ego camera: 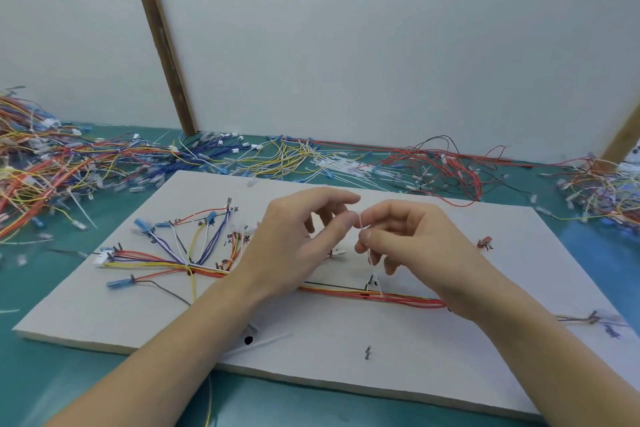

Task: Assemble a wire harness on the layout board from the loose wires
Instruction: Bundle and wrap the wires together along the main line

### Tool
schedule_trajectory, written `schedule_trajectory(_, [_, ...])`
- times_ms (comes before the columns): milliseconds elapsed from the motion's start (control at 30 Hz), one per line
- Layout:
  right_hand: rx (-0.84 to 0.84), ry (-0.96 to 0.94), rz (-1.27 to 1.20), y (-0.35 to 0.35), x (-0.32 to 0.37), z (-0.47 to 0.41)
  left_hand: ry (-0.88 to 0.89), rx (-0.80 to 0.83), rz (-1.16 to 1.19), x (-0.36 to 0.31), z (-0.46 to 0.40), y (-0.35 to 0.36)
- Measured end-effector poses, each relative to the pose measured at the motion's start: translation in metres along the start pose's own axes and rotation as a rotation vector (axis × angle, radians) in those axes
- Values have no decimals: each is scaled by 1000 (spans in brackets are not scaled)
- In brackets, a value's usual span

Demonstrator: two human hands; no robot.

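A white layout board point(145, 308) lies flat on the teal table. On it a wire harness point(180, 262) fans out at the left into blue, purple, yellow, white and red branches, and a red-orange trunk point(398, 298) runs right under my wrists. My left hand point(294, 239) and my right hand point(401, 236) meet above the board's middle. Both pinch a thin white cable tie point(362, 224) that runs down to the trunk. Another white cable tie point(263, 343) lies near the board's front edge.
Loose wires are heaped at the far left point(41, 163), along the back wall point(277, 152) and at the right point(602, 184). Red and black wires point(450, 163) curl behind the board. A white wall with a wooden strip point(162, 45) stands close behind.
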State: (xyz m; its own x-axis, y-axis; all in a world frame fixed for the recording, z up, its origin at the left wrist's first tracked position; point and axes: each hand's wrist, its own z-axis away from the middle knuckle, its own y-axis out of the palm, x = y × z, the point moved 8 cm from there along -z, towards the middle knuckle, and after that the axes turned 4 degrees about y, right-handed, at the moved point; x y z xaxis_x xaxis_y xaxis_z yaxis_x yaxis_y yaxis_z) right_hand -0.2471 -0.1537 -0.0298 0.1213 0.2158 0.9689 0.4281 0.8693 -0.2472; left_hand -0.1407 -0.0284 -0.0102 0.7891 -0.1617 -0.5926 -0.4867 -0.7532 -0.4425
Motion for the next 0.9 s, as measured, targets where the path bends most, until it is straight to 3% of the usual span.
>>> schedule_trajectory(267, [-49, -133, 102, 2, 0, 8, 9, 80, 12, -1, 2, 6])
schedule_trajectory(500, [-141, -174, -90, 6, -7, 10, -8, 67, 48, 1, 2, 5])
schedule_trajectory(800, [-163, -138, -220, -2, -11, 8, 117, -28, -147, -13, 2, -7])
schedule_trajectory(900, [-199, -104, -320, -11, -14, 5, 103, 38, -89, -15, 3, -1])
